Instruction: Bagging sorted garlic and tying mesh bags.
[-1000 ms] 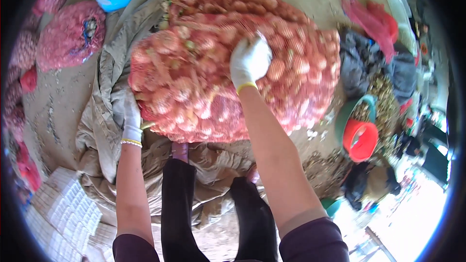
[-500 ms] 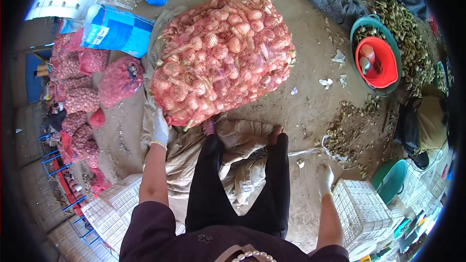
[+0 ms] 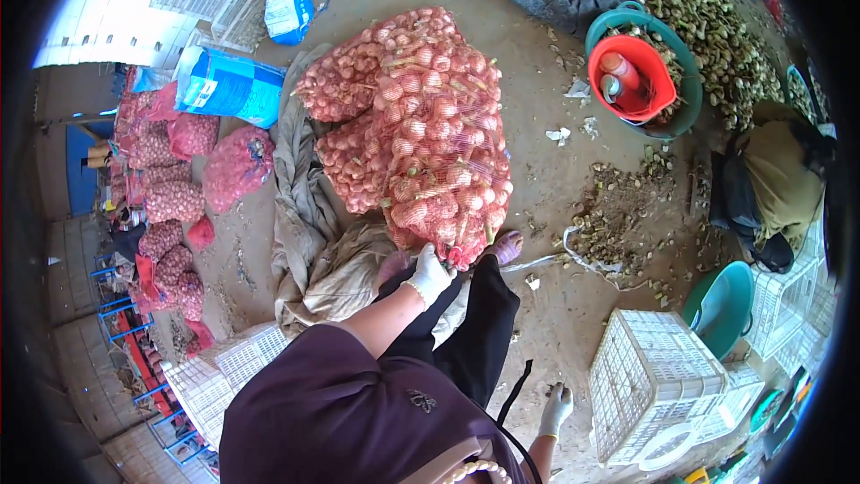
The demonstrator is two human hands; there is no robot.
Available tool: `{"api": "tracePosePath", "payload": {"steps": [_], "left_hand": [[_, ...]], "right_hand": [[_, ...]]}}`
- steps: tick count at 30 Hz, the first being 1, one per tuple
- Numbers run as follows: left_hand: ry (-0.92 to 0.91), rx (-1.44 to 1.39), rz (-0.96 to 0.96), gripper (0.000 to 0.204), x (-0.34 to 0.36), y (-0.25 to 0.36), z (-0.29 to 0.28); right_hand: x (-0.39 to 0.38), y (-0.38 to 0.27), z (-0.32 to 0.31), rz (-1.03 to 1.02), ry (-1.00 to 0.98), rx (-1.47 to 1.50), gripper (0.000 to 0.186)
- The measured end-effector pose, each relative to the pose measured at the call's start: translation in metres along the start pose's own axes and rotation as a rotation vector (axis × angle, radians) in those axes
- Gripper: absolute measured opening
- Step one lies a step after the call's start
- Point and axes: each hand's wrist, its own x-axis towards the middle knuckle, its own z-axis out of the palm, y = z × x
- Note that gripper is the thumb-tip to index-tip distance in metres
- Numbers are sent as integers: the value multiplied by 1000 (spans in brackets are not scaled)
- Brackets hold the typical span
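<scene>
A big red mesh sack of garlic bulbs (image 3: 448, 143) lies lengthwise before me, its gathered end by my feet. My left hand (image 3: 430, 274), in a white glove, is closed on that gathered end. Beside and partly under it, to the left, lie more garlic-filled mesh sacks (image 3: 349, 166), partly hidden. Down at my right side hangs my right hand (image 3: 557, 408), also gloved, its fingers loosely apart with nothing visible in them. The nearest thing to it is a white plastic crate (image 3: 649, 385).
A crumpled tan cloth (image 3: 309, 233) spreads left of the sack. Smaller mesh sacks (image 3: 175, 202) and a blue-and-white bag (image 3: 228, 87) line the left. At right stand a red bucket (image 3: 658, 81) inside a green tub (image 3: 685, 112), a garlic heap (image 3: 708, 36) and another green tub (image 3: 730, 300).
The big sack has swung round, its gathered end coming toward my feet and uncovering sacks at left. My left hand has moved right with its end; my right hand has dropped back.
</scene>
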Motion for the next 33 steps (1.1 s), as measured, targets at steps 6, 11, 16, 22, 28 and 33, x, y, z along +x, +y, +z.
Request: {"api": "tracePosePath", "payload": {"steps": [6, 11, 16, 22, 28, 33], "left_hand": [[87, 35, 79, 26, -3, 19, -6], [44, 68, 149, 29, 1, 46, -43], [-20, 99, 152, 32, 21, 56, -74], [-218, 78, 208, 37, 12, 84, -70], [-273, 147, 321, 39, -28, 86, -45], [-260, 189, 369, 39, -52, 65, -24]], "right_hand": [[-56, 34, -7, 289, 27, 391, 23], [-97, 80, -6, 438, 36, 356, 23], [-134, 110, 2, 354, -21, 326, 24], [-216, 163, 18, 389, 34, 462, 22], [-290, 244, 29, 485, 104, 553, 20], [-312, 292, 38, 578, 110, 639, 22]]}}
